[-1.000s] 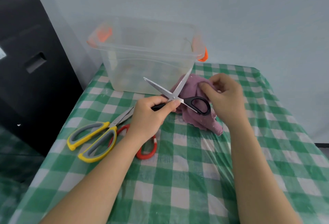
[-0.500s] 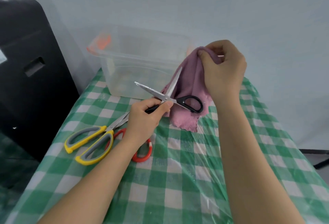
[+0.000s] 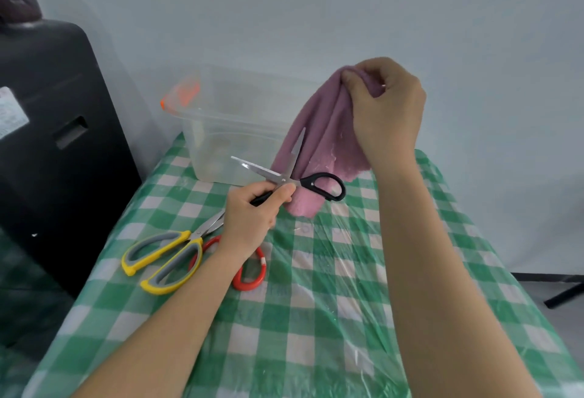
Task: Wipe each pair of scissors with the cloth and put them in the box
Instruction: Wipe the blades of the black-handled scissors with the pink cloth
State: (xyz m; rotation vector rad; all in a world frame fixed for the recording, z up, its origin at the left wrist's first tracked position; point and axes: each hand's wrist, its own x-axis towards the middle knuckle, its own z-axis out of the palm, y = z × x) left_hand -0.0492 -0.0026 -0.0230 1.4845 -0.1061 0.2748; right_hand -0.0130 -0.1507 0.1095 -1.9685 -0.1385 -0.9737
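My left hand (image 3: 252, 217) grips one black handle of the black-handled scissors (image 3: 322, 184), held above the table with the blades spread wide. My right hand (image 3: 384, 110) pinches the top of the purple cloth (image 3: 319, 132), which hangs down behind the scissors with its lower edge near the tablecloth. The clear plastic box (image 3: 230, 132) with orange latches stands at the back of the table, behind both. On the table under my left wrist lie the yellow-handled scissors (image 3: 164, 258) and the red-handled scissors (image 3: 252, 274), partly hidden by my forearm.
The table (image 3: 316, 318) has a green and white checked cover under clear plastic film. A large black case (image 3: 53, 145) stands close to its left side. A pale wall is right behind the box. A dark bar lies on the floor at the right.
My right hand has lifted the cloth off the table, and it now hangs free. My left hand and the black-handled scissors have stayed almost in place.
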